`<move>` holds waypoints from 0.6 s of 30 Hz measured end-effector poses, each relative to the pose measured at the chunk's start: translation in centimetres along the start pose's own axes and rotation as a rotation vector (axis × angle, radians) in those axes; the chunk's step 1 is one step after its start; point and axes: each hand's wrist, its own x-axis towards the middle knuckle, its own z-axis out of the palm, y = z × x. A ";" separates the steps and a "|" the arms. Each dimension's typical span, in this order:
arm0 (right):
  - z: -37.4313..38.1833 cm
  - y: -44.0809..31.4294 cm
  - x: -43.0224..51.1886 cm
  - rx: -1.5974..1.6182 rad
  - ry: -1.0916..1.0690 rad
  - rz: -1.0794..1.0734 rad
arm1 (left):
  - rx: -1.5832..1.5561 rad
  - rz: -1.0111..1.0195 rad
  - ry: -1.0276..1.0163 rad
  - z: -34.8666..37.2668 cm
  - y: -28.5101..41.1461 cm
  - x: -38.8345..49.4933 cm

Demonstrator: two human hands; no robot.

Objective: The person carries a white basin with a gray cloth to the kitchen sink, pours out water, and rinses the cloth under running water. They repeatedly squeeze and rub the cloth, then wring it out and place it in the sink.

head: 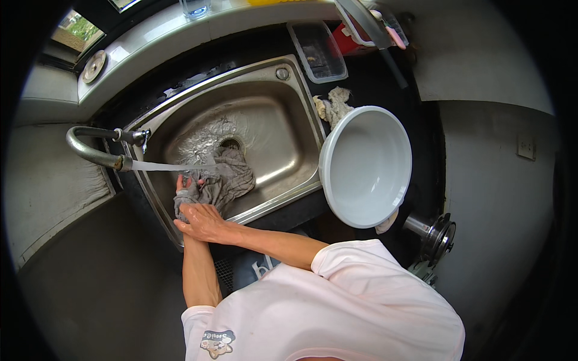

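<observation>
A wet grey cloth (232, 176) hangs bunched in the stainless steel sink (271, 135), its far end against the drain (231, 143). My left hand (183, 185) is in the near left part of the basin, wrapped by the cloth, with only some fingertips showing past it. Across that wrist lies my right hand (203, 219), its fingers curled over the near end of the cloth. Water (167, 167) streams from the curved faucet (97, 155) onto the cloth and splashes over the basin floor. The cloth hides most of my left hand.
A white plastic basin (368, 167) stands tilted at the sink's right edge. Behind it are a crumpled rag (338, 106), a clear plastic container (318, 52) and a knife (375, 34) lying over another container. A steel pot (438, 234) is at the right. A glass (195, 8) stands on the ledge.
</observation>
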 end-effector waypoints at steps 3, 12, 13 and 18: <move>-0.2 1.5 3.1 -0.122 0.062 0.024 | -0.014 -0.008 0.052 1.4 0.4 0.6; -0.9 9.2 8.8 -0.010 0.025 0.153 | 0.257 -0.005 0.277 -0.7 0.1 2.1; -0.6 8.4 7.8 0.000 -0.036 0.145 | 0.217 -0.053 0.253 -1.4 0.2 2.3; 1.5 1.7 0.6 0.010 0.056 -0.145 | -0.053 -0.194 -0.141 -3.5 0.4 3.1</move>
